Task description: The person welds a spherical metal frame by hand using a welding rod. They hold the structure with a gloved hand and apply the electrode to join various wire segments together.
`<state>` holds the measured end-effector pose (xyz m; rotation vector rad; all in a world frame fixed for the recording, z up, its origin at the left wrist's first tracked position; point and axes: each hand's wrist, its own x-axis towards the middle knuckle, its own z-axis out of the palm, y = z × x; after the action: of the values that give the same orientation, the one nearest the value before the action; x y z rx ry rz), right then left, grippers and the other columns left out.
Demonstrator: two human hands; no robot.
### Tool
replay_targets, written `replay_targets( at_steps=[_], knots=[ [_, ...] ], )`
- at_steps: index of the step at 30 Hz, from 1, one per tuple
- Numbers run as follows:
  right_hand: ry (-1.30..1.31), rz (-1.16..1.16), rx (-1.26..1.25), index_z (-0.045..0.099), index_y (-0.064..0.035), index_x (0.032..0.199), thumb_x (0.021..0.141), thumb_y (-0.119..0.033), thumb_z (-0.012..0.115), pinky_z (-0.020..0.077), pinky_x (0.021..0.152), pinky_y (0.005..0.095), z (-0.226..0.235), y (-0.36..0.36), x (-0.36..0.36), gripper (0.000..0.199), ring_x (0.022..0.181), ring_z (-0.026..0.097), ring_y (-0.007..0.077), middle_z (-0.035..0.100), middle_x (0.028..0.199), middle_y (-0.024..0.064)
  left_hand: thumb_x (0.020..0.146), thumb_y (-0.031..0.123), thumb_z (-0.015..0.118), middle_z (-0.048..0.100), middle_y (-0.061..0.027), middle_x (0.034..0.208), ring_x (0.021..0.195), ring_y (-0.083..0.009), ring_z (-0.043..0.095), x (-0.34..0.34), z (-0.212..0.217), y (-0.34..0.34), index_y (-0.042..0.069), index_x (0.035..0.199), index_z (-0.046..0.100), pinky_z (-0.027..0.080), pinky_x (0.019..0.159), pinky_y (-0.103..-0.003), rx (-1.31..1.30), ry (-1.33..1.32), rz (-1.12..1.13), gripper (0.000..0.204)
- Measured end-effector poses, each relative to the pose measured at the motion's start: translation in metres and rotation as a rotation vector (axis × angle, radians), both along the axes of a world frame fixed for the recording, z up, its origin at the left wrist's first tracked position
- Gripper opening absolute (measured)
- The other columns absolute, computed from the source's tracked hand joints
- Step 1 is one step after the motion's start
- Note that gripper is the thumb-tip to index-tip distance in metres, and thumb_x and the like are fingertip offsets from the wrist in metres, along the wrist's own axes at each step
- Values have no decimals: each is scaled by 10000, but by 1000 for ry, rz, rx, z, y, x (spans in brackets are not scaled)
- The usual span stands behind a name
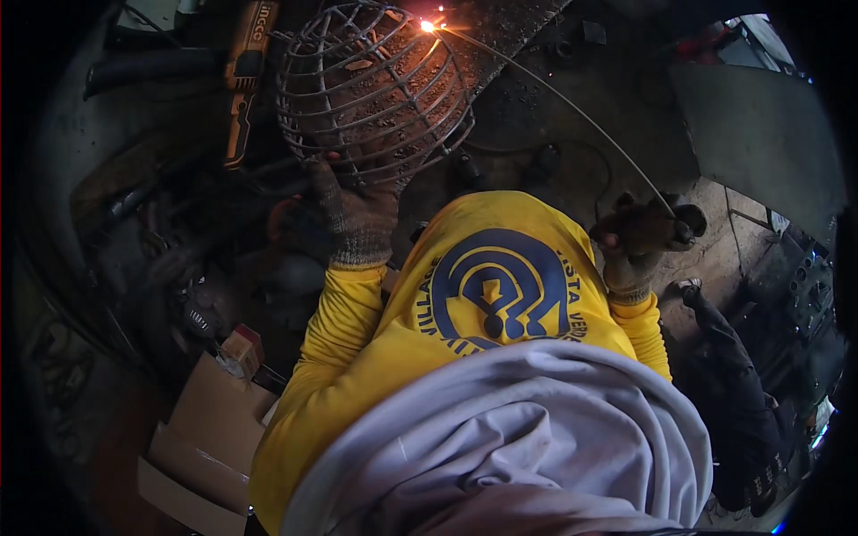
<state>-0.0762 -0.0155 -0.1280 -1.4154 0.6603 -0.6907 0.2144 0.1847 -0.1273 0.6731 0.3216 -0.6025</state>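
Two gloved hands work over a dark, cluttered table (536, 98), its surface speckled and scorched near the top of the view. Largest in sight is the person's own yellow long-sleeved shirt (474, 295) with a round blue emblem, and a grey cloth (518, 438) bunched below it. Flattened brown cardboard (206, 438) lies at the lower left, with a small red-topped box (243, 347) at its upper edge.

Next in size is the wire cage (371, 89), a rounded basket of thin metal rods lying on the table at top centre, just right of a yellow-and-black power tool (241, 89). The left hand (357, 214), in a dark knitted glove, is clenched on the cage's lower rim, fingers hooked over the rods, steadying it.

A thin welding rod (554, 98) runs in a long curve from the right hand up to the cage's upper right edge, where a bright orange spark (429, 25) glows at its tip against the wire. The right hand (639, 241), in a worn brown glove, is well apart from the cage, its grip closed around the rod's holder (684, 223).
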Motion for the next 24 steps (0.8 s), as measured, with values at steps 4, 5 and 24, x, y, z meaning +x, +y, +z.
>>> replay_targets(
  at_steps=[4,5,24],
  knots=[
    [75,20,-26,489,7,1174,763,-17,661,504,720,280,-3,-3,-7,446,757,592,144,604,863,77,893,379,673,654,-74,1169,1152,-310,594,-3,5,-5,153,1009,620,470,1020,-559,52,2,50,260],
    [79,-2,43,490,6,1170,755,-20,653,500,720,281,0,0,-7,447,755,588,143,603,851,73,893,374,675,653,-71,1170,1147,-311,597,-2,4,-4,150,1008,622,477,1014,-557,50,-6,53,257],
    [1,-14,12,499,26,1164,804,-69,717,467,632,232,10,-2,7,432,681,588,107,601,834,49,914,343,663,623,-32,1142,1066,-261,590,2,-12,15,142,1064,606,517,950,-396,-121,103,-133,257]
  ],
)
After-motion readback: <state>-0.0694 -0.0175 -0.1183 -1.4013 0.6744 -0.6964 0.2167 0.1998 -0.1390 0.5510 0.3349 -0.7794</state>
